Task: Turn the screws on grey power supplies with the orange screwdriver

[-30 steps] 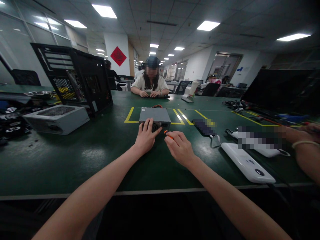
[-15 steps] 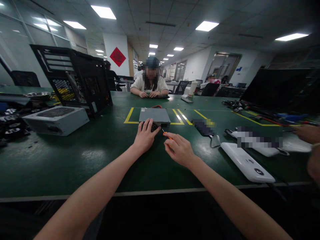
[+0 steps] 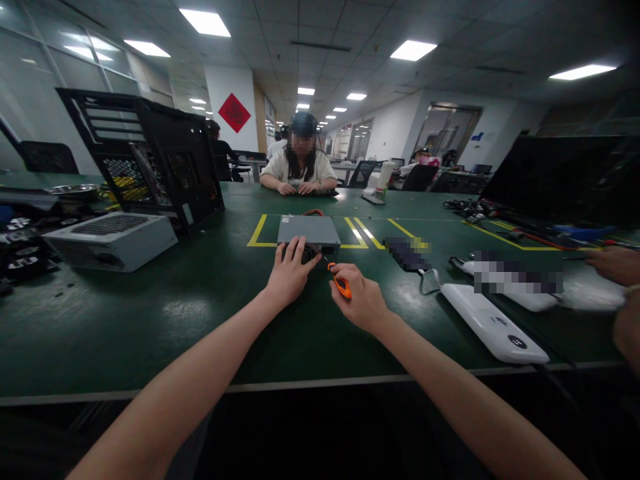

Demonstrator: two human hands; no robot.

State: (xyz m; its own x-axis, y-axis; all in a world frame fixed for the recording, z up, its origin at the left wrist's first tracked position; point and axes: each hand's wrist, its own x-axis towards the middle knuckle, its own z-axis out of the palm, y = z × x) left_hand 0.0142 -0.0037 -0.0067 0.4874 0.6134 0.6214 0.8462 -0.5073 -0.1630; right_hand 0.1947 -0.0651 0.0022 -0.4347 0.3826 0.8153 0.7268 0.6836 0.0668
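PSU (image 3: pixel 309 229), a grey metal box, lies flat on the green table (image 3: pixel 200 327), fan side toward the wearer, by yellow tape (image 3: pixel 257 230). Just changed: the right hand (image 3: pixel 363 297) has shifted its grip, so more of the orange screwdriver (image 3: pixel 343 287) shows, prob. meaning it's being turned at the PSU's near side (can't tell if the tip touches). Right fingers pinch the handle; left hand (image 3: pixel 290 275) rests w/ fingers fanned over the PSU's near edge, unchanged. Vs. the earliest frame, a co-worker's hand (image 3: pixel 613 264) sits farther right.
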